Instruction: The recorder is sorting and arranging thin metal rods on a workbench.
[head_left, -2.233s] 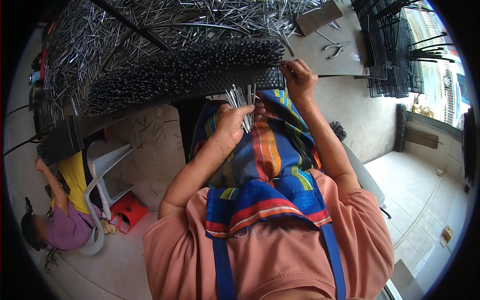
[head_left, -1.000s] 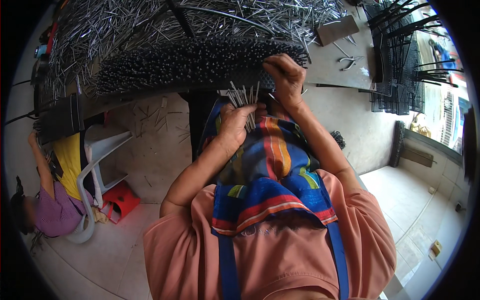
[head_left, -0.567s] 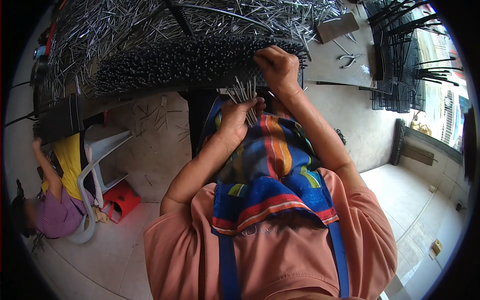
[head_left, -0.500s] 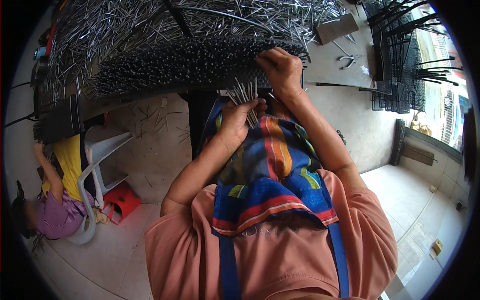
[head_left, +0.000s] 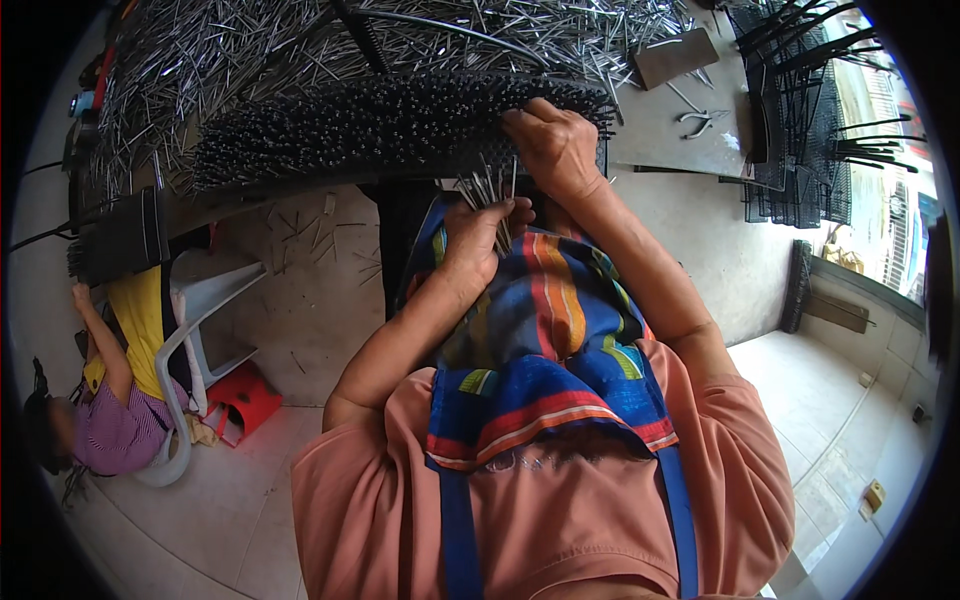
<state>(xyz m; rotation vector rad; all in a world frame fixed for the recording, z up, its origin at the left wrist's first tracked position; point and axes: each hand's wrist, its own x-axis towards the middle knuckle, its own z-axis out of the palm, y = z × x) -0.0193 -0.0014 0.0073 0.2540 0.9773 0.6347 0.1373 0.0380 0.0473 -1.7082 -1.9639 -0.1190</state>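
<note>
My left hand point(head_left: 478, 232) is closed round a bundle of thin metal rods point(head_left: 486, 190), which fan out upward from the fist. It rests above the striped apron in my lap, just below the panel's near edge. A long black curved panel point(head_left: 340, 125) spans the space in front of me, densely set with upright dark pins. My right hand point(head_left: 556, 145) is over the panel's right part, its fingers pinched down among the pins. Whatever is between those fingertips is too small or hidden to make out.
A large heap of loose metal rods point(head_left: 250, 50) covers the table behind the panel. Pliers point(head_left: 702, 122) and a brown flat piece point(head_left: 675, 58) lie at its right. Black mesh racks point(head_left: 800, 130) stand far right. At left a person point(head_left: 120, 410) sits on a grey chair point(head_left: 180, 400) beside a red box point(head_left: 240, 405).
My right hand has shifted slightly left over the pins, its fingers still pinched. The left hand keeps its bundle of rods in nearly the same place.
</note>
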